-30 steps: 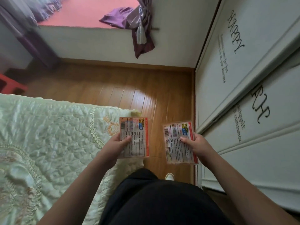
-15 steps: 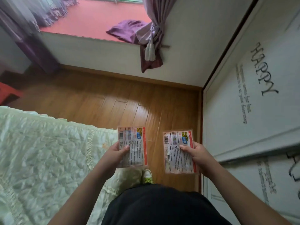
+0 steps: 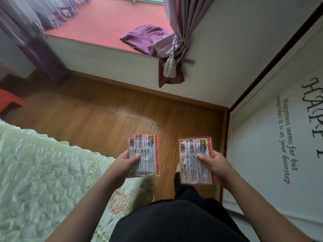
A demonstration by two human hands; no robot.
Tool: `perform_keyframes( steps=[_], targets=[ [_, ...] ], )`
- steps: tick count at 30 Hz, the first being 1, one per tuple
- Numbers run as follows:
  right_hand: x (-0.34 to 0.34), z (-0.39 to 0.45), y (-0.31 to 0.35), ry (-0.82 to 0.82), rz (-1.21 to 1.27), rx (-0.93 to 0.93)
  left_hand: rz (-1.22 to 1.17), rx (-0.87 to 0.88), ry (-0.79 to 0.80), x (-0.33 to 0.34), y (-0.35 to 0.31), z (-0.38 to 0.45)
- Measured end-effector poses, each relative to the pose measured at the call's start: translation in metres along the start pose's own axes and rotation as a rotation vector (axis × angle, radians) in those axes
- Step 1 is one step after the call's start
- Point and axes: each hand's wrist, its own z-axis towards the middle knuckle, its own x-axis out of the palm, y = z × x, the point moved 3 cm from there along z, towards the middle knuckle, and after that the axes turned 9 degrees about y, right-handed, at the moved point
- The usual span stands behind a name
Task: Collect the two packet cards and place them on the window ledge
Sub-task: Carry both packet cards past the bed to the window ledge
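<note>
I hold two packet cards, each with a red edge, a barcode and printed text. My left hand (image 3: 125, 162) grips the left packet card (image 3: 146, 154) by its left side, thumb on its face. My right hand (image 3: 215, 164) grips the right packet card (image 3: 194, 161) by its right side in the same way. Both cards are held flat, side by side, above the wooden floor. The window ledge (image 3: 108, 20), with a red surface, lies ahead at the top of the view, well beyond the cards.
A purple cloth (image 3: 145, 37) lies on the ledge beside a tied purple curtain (image 3: 176, 42). A quilted pale green bed (image 3: 43, 172) fills the left. White wardrobe doors (image 3: 272, 137) with lettering stand on the right. The wooden floor (image 3: 113, 112) runs between them. A red object (image 3: 9, 100) sits far left.
I have moved forward toward the window: the ledge and curtain now appear nearer and larger. Both hands still hold their cards in the same way.
</note>
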Motion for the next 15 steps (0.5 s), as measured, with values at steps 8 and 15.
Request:
perform_keyframes(
  steps=[8, 15],
  targets=[
    [-0.065, 0.100, 0.093, 0.096, -0.036, -0.003, -0.011, -0.012, -0.074, 0.026, -0.084, 0.086],
    [-0.087, 0.175, 0.165, 0.194, -0.138, 0.007, -0.096, 0.001, -0.156, 0.015, -0.127, 0.118]
  ],
)
